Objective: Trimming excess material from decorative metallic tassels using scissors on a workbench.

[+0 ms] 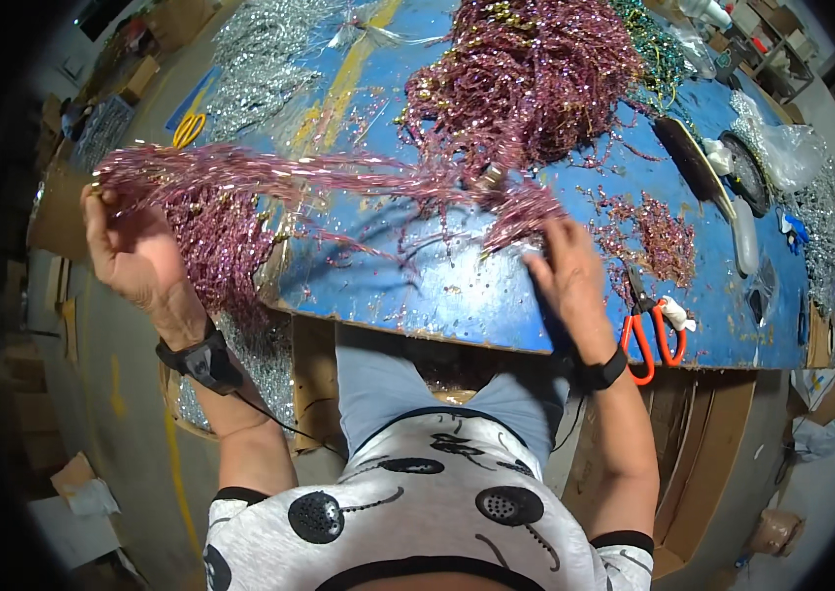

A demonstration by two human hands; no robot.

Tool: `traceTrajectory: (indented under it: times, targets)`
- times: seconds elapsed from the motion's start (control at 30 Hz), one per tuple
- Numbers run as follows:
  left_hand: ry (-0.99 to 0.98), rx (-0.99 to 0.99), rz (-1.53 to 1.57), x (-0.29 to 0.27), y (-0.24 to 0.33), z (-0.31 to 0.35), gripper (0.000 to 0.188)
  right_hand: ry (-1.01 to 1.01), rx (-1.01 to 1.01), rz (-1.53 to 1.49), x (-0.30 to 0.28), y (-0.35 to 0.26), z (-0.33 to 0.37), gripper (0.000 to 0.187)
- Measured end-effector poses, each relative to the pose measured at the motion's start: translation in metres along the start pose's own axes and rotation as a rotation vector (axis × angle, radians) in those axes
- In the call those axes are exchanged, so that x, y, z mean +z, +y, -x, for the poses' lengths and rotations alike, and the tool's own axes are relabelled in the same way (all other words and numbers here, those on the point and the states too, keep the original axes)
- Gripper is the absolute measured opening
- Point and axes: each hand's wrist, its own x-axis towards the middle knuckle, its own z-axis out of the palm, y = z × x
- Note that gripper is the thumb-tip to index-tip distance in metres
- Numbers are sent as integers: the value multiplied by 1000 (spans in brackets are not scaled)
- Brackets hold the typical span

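Observation:
A long bundle of shiny pink tinsel strands [289, 175] stretches sideways over the blue tabletop [417, 305]. At its left end, my left hand [141, 251] is palm up and closed on the strands, its far fingers hidden behind them. My right hand [572, 276] is by the bundle's blurred right end, fingertips at the strands and thumb held apart. Just right of that wrist lie scissors [649, 330] with red-orange handles and white wrapping on one side. More pink tinsel [220, 236] hangs over the table's left edge below the bundle.
A big pink tinsel heap [535, 69] fills the far middle, with silver tinsel [265, 64] to its left and green tinsel [649, 44] behind. Yellow-handled scissors [189, 130] lie far left. A brush [693, 163] lies right, near pink clippings [659, 236]. Cardboard boxes [713, 443] stand below.

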Motion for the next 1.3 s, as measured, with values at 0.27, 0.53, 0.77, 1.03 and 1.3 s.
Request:
traceTrajectory:
  times: [0.27,0.53,0.77,1.03,1.3]
  targets:
    - [-293,-237,-410,39,-46,68,19,63,85,-22,-57,1,14,47]
    - [-1144,-594,-509,86,-109,164,21,-195,-262,-624,-52,-69,35,44]
    - [-1303,-150,-1292,1,-125,158,53,351,457,-1241,-74,-41,40,33]
    - [-1175,63,-1153,24,-141,102,38,518,-21,-1709,-112,-20,69,40]
    - [-885,65,-1566,-31,-172,72,16,492,608,-1372,-93,1,78,48]
